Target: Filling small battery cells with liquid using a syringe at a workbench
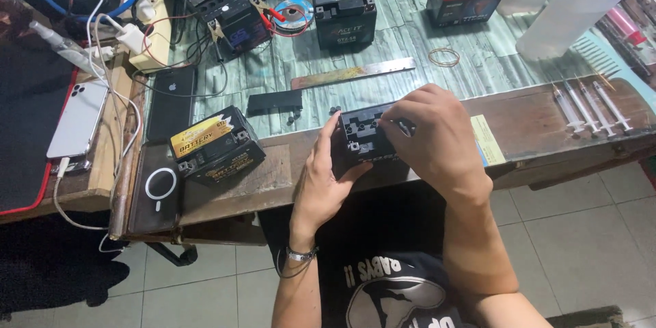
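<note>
Hands grip a small black battery (365,138) at the worktop's (547,123) front edge: left hand (326,178) clasps its left side, right hand (427,138) pinches its top. Another boxed battery (215,145) sits toward the front-left corner; syringes (589,106) lie right.

Floor (581,232): pale grey square tiles with thin dark joints, running beneath the worktop's near edge.
Worktop (547,123): a long brown board, worn and scratched, forming the near edge.
Covering (410,34): a pale green wood-grain sheet laid over the worktop's far part, scuffed in places.
Side desk (102,157): a lighter wooden top butted against the worktop's left end.
Mat (27,130): black with a red border, at the side desk's left edge.
Light: even and soft, without hard shadows.
</note>
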